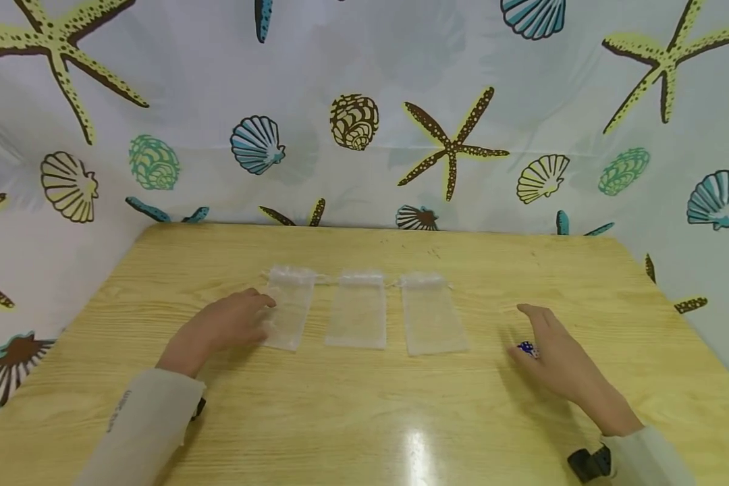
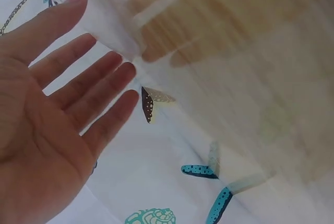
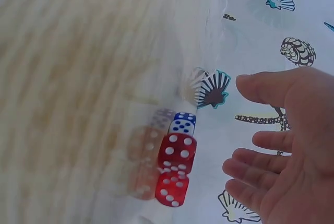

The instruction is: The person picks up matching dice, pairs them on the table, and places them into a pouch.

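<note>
Three sheer white drawstring pouches lie in a row on the table: a left pouch (image 1: 290,310), a middle pouch (image 1: 356,312) and a right pouch (image 1: 434,314). My left hand (image 1: 237,322) is at the outer side of the left pouch, fingers loosely extended; contact with it cannot be told. In the left wrist view that hand (image 2: 68,109) holds nothing. My right hand (image 1: 555,358) hovers beside a small group of dice, fingers apart. The right wrist view shows a blue-and-white die (image 3: 182,123) and two red dice (image 3: 177,152), apart from the right hand (image 3: 282,156).
The wood-grain table (image 1: 340,412) reaches back to a white cloth (image 1: 364,182) printed with shells and starfish. This cloth also hangs along both sides. A dark strap device (image 1: 589,464) is on the right wrist.
</note>
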Demonstrator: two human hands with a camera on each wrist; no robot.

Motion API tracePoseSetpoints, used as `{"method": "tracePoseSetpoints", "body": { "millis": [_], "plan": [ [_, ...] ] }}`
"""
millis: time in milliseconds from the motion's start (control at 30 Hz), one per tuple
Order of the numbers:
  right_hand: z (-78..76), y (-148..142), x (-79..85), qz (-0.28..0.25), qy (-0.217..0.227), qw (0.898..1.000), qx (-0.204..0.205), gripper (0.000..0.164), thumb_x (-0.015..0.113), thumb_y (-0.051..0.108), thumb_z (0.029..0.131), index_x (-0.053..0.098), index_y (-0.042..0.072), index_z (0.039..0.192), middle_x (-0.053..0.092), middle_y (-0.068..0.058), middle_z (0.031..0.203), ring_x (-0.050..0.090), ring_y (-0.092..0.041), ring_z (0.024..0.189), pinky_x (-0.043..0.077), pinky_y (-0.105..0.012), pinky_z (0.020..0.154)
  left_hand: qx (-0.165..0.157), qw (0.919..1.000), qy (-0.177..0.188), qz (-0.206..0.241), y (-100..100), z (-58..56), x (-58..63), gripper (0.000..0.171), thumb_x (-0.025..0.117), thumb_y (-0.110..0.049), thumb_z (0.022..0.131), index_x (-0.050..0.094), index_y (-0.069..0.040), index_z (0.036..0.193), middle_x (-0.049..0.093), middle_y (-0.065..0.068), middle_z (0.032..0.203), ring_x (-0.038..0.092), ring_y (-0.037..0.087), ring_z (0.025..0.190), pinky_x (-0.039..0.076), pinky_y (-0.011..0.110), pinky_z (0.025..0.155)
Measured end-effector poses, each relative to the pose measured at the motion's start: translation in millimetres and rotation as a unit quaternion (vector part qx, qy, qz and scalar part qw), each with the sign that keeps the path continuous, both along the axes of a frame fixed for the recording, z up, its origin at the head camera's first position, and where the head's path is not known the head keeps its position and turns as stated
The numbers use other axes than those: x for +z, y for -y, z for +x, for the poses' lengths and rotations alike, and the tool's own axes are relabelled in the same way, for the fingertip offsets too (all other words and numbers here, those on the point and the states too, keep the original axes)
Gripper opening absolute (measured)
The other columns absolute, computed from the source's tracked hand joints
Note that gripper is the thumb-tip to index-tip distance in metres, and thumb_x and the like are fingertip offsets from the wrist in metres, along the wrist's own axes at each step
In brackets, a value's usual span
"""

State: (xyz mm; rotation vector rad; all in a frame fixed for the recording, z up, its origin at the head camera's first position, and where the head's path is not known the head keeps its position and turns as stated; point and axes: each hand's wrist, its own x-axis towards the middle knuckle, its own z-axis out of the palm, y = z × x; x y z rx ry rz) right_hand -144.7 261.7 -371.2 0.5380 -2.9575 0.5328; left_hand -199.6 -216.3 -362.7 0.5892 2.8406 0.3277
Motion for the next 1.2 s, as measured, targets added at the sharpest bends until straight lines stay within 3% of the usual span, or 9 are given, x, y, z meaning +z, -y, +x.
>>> {"method": "tracePoseSetpoints", "body": {
  "millis": [67,133,300,500,667,900,1200],
  "plan": [
    [1.4,-2.7,-1.8,0.000,0.000,1.000,-0.002,0.064,0.064,0.020,0.092,0.031,-0.007,0.140,0.038,-0.030,0.137,0.057,-0.038,0.102,0.048,-0.052,0.085,-0.001,0.9998,0.005,-0.020,-0.3,0.6,-1.1,0.047,0.067,-0.019,0.088,0.055,0.001,0.128,0.053,0.025,0.128,0.053,0.041,0.115,0.046,0.052,0.091],
    [3.8,-5.4,-3.6,0.000,0.001,1.000,-0.001,0.064,0.064,0.020,0.091,0.032,-0.008,0.139,0.040,-0.030,0.136,0.058,-0.037,0.101,0.049,-0.052,0.085,-0.002,0.9994,0.011,-0.033,-0.9,1.5,-2.6,0.048,0.068,-0.021,0.087,0.055,0.001,0.128,0.054,0.024,0.128,0.053,0.041,0.116,0.046,0.053,0.091],
    [10.3,-12.2,-7.5,-0.008,0.011,1.000,-0.005,0.062,0.067,0.018,0.089,0.036,-0.009,0.136,0.043,-0.030,0.132,0.052,-0.043,0.114,0.048,-0.054,0.087,-0.007,0.9990,0.003,-0.043,-3.6,1.9,-6.2,0.049,0.067,-0.023,0.088,0.056,0.002,0.128,0.054,0.024,0.128,0.054,0.041,0.115,0.046,0.052,0.091],
    [10.9,-20.7,-9.9,-0.010,0.018,1.000,-0.011,0.061,0.072,0.013,0.084,0.040,-0.010,0.131,0.046,-0.029,0.123,0.056,-0.030,0.094,0.050,-0.038,0.069,-0.002,0.9982,-0.009,-0.059,-6.3,-0.9,-5.5,0.051,0.065,-0.023,0.090,0.053,0.003,0.131,0.054,0.025,0.130,0.052,0.043,0.118,0.044,0.053,0.095],
    [9.5,-27.3,-9.5,-0.008,0.023,1.000,-0.013,0.058,0.073,0.009,0.081,0.043,-0.010,0.127,0.046,-0.029,0.120,0.054,-0.021,0.082,0.047,-0.035,0.065,0.002,0.9985,-0.008,-0.055,-7.5,-2.6,-4.6,0.051,0.065,-0.023,0.090,0.052,0.003,0.132,0.053,0.026,0.131,0.051,0.043,0.119,0.043,0.054,0.095],
    [8.6,-33.4,-10.4,-0.022,0.031,0.999,-0.022,0.049,0.073,0.002,0.077,0.050,-0.007,0.119,0.048,-0.025,0.114,0.057,-0.029,0.088,0.050,-0.040,0.069,0.006,0.9989,-0.010,-0.045,-2.6,-0.3,-2.1,0.050,0.065,-0.023,0.090,0.052,0.003,0.131,0.054,0.025,0.131,0.051,0.043,0.119,0.043,0.054,0.095],
    [3.6,-44.0,-15.2,-0.018,0.041,0.999,-0.015,0.027,0.069,-0.003,0.078,0.061,-0.003,0.104,0.057,-0.010,0.091,0.053,-0.015,0.075,0.046,-0.029,0.062,0.005,0.9997,-0.010,-0.020,-3.5,0.7,-3.6,0.051,0.065,-0.022,0.089,0.052,0.004,0.131,0.054,0.025,0.130,0.051,0.044,0.119,0.043,0.054,0.096]
  ]
}}
